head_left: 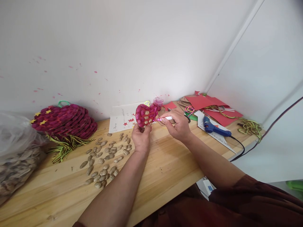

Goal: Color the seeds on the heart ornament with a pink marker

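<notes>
My left hand (pixel 141 137) is closed on the lower edge of a fish-shaped peanut craft (pixel 140 114), holding it up off the table. Most of its peanuts are painted magenta, while several in the middle are still bare tan, and a yellow loop tops it. Between the fingers of my right hand (pixel 178 126) is a white-handled paintbrush (pixel 167 118). Its pink-stained end is at the craft's lower right side. Behind the craft stands a small clear cup (pixel 158 101) smeared with pink paint.
Loose peanuts (pixel 103 172) are scattered left of my forearm. A stack of magenta peanut crafts (pixel 68 121) with tassels and a plastic bag of peanuts (pixel 19 164) lie further left. On the right are a blue glue gun (pixel 216 128), its cord, red paper (pixel 205 102) and coiled string (pixel 249 127).
</notes>
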The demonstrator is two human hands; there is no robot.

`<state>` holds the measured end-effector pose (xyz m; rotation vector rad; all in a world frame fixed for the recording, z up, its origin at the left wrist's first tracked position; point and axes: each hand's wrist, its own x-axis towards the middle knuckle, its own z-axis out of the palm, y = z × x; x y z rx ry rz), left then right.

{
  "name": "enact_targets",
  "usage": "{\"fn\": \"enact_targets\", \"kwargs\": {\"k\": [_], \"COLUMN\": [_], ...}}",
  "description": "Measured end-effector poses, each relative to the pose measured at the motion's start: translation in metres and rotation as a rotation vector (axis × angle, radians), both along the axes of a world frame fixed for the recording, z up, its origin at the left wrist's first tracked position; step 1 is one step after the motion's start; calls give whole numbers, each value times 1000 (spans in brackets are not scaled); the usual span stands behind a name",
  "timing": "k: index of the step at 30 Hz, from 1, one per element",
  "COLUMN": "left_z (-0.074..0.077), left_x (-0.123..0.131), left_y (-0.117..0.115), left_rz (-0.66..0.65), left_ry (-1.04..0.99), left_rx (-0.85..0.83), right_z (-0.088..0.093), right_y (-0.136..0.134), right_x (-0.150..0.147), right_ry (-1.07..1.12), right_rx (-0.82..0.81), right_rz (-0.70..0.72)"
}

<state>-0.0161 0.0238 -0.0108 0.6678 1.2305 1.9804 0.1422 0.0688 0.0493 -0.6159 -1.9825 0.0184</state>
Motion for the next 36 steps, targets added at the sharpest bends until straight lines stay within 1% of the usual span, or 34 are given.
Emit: {"fn": "enact_targets", "kwargs": {"k": [4, 9, 13, 16, 21, 26, 32, 36], "left_z": [0, 2, 4, 3, 1, 1, 3, 3], "left_x": [0, 2, 2, 2, 1, 1, 2, 2], "left_y": [1, 1, 0, 0, 1, 1, 1, 1], "left_rz": [-3, 6, 6, 1, -11, -6, 5, -7], "left_ry": [-1, -12, -12, -17, -15, -9, -17, -20], "left_rx": [7, 18, 8, -1, 4, 11, 12, 5], "right_z": [-1, -3, -4, -3, 0, -2, -1, -2], "right_y": [1, -1, -2, -1, -2, -2, -3, -3], "right_x": [0, -2, -4, -3, -1, -3, -2, -2], "right_ry": [11, -15, -28, -19, -14, -42, -29, -30], "right_rx": [22, 5, -18, 11, 30, 4, 54, 30], "right_rz": [-15, 45, 29, 29, -20, 16, -28, 2]}}
